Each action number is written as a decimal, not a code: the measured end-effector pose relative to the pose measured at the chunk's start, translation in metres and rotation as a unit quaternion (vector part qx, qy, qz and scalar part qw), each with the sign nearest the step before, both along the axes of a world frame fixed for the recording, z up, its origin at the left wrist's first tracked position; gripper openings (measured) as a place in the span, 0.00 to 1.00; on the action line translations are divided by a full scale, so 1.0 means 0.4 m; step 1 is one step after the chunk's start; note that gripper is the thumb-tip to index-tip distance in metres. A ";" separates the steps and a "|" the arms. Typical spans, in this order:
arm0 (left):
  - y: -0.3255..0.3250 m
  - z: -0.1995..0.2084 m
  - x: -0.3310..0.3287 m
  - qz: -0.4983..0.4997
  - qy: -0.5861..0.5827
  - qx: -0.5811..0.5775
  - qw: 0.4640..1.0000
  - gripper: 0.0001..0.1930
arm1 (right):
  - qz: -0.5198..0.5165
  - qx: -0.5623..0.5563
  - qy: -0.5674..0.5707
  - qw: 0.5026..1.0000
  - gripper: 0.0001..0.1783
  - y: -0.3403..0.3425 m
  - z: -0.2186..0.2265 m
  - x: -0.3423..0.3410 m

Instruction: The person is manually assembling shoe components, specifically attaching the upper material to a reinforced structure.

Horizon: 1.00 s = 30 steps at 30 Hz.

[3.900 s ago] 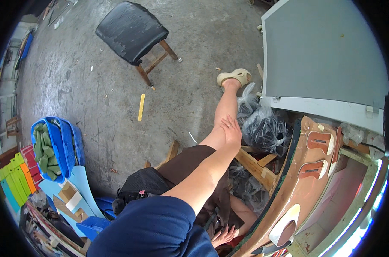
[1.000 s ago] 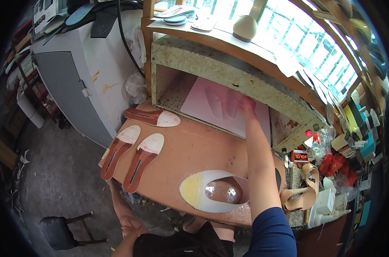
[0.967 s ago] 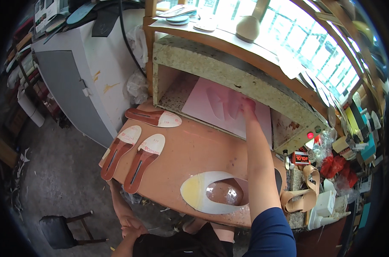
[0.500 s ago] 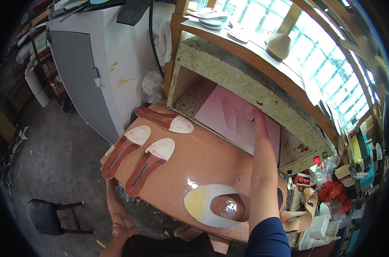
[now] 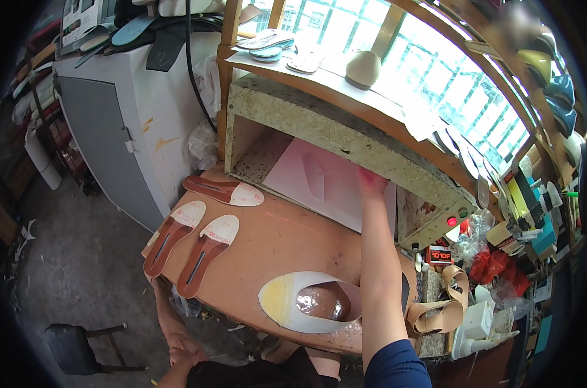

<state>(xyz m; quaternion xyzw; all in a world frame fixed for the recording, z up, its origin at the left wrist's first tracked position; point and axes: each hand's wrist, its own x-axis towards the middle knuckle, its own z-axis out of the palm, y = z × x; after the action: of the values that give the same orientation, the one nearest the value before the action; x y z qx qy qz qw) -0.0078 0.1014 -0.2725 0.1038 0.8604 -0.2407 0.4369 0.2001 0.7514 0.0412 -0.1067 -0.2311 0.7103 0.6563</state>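
My right hand [image 5: 372,182] reaches into a low, wide heating box [image 5: 306,117], palely tinted pink by the light inside. The box's front edge hides its fingertips, so I cannot tell what it holds. Under it lies a pinkish sheet [image 5: 284,169] with a long sole-shaped piece [image 5: 314,176] on it. A white shoe upper [image 5: 301,282] with a yellowish toe and a large opening lies beside my right forearm. Low at the left, what looks like my left hand [image 5: 185,356] is by my dark clothing. Its fingers are unclear against a bare limb running up to the table corner.
Three brown-and-white insoles [image 5: 219,233] lie on the brown tabletop [image 5: 274,239] at the left. A shelf above the box holds a rounded shoe form [image 5: 363,68]. Tan straps [image 5: 436,317] and a red bag [image 5: 489,266] crowd the right. A black-seated stool [image 5: 70,349] stands at lower left.
The whole view has shifted, so the table and box sit further left. My right hand has gone deeper under the box's front edge and shows less. The insoles and the shoe upper lie as before.
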 end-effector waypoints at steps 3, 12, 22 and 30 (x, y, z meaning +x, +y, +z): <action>0.014 -0.003 -0.010 0.001 0.006 0.005 1.000 0.58 | 0.083 0.083 0.136 0.984 0.32 -0.038 0.057 0.002; 0.010 0.011 0.031 0.007 -0.005 0.003 1.000 0.58 | 0.125 0.071 0.210 0.967 0.35 -0.064 0.082 0.019; -0.016 0.018 0.047 0.021 -0.015 0.005 1.000 0.58 | 0.101 0.067 0.176 0.977 0.32 -0.068 0.095 -0.062; -0.038 0.014 0.056 0.021 -0.019 0.006 1.000 0.58 | 0.092 0.088 0.140 0.982 0.28 -0.074 0.094 -0.070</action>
<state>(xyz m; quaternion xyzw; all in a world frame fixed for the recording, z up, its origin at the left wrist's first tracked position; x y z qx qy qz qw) 0.0145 0.0861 -0.2671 0.0928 0.8556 -0.2242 0.4572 0.1719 0.7218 0.0789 0.0741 -0.2075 0.7525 0.6206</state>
